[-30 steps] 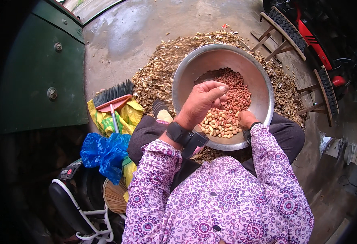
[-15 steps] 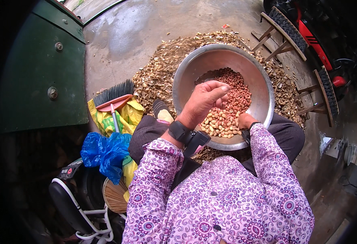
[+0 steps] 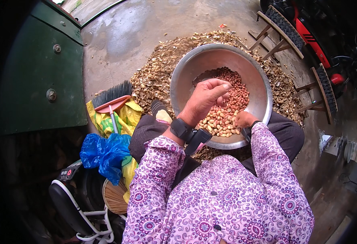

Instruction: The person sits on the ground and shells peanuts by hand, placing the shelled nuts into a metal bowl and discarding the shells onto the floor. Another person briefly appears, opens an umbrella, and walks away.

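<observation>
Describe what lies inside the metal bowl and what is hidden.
Reddish peanut kernels lie beyond pale unshelled peanuts in the bowl; the left hand hides some, and whatever lies beneath is covered.

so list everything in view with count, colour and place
metal bowl: one, silver, centre
unshelled peanuts: many, tan, bowl's near side
shelled peanuts: many, reddish, bowl's middle
shell heap: one, tan, floor around bowl
brush: one, pink and grey, left
bagging: count unclear, yellow, beneath brush
thin bag: one, blue, left
fan-shaped item: one, brown, lower left
seat: one, black, lower left
panel: one, green, upper left
stools: two, brown, right
machinery: count unclear, red and black, upper right
wrist devices: two, black, wrists
shirt: one, purple-patterned, lower middle
trousers: one pair, dark, beside bowl
left hand: one, bare, above bowl
right hand: one, bare, bowl's right side
</observation>
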Action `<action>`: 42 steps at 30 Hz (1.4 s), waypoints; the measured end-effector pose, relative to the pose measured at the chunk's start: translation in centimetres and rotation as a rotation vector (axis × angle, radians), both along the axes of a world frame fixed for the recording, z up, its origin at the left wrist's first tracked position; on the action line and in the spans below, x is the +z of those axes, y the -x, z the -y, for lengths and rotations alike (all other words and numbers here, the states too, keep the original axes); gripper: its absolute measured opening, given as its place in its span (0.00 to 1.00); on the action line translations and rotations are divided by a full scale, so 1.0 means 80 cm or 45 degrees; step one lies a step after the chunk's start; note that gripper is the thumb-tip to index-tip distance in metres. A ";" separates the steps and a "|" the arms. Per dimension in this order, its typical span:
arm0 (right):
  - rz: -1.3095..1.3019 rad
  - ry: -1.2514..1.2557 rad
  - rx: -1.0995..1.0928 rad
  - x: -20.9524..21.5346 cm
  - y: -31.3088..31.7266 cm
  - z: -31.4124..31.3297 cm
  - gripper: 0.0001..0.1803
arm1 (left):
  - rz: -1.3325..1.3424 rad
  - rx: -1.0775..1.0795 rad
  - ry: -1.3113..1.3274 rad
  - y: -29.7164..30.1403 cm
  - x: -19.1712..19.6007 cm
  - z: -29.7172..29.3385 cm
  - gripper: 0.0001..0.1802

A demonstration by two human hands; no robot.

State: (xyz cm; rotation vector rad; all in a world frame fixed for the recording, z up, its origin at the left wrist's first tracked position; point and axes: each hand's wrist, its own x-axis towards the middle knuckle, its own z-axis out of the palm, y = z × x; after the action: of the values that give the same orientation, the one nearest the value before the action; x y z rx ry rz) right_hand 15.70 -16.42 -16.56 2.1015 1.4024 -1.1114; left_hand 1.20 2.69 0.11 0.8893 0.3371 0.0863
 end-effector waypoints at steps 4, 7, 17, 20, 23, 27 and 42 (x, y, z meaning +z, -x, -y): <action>-0.607 -0.147 -0.981 0.015 -0.030 0.006 0.05 | 0.021 0.003 0.020 -0.003 0.001 0.002 0.11; -0.888 -0.384 -1.575 0.029 -0.033 0.007 0.04 | 0.021 0.002 0.023 -0.004 0.002 0.002 0.11; -0.906 -0.356 -1.670 0.024 -0.032 0.018 0.05 | 0.023 0.001 -0.006 -0.004 0.001 0.003 0.11; -0.805 -0.352 -1.664 0.014 -0.032 0.021 0.07 | 0.026 -0.010 -0.006 -0.006 0.002 0.003 0.11; -0.828 -0.391 -1.694 0.010 -0.032 0.022 0.07 | 0.014 -0.001 0.001 -0.005 0.003 0.003 0.11; -0.784 -0.365 -1.806 0.020 -0.020 0.005 0.08 | 0.019 0.000 -0.024 -0.001 0.002 0.002 0.11; 0.148 -1.023 -0.896 -0.023 -0.006 -0.023 0.09 | -0.026 0.095 0.035 0.026 0.003 -0.013 0.11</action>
State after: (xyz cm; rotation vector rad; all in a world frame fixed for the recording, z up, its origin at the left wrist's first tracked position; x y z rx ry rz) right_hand 16.14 -14.57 -18.37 3.3434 1.1798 -0.6327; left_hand -0.89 3.71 0.33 0.8509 0.3897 0.1415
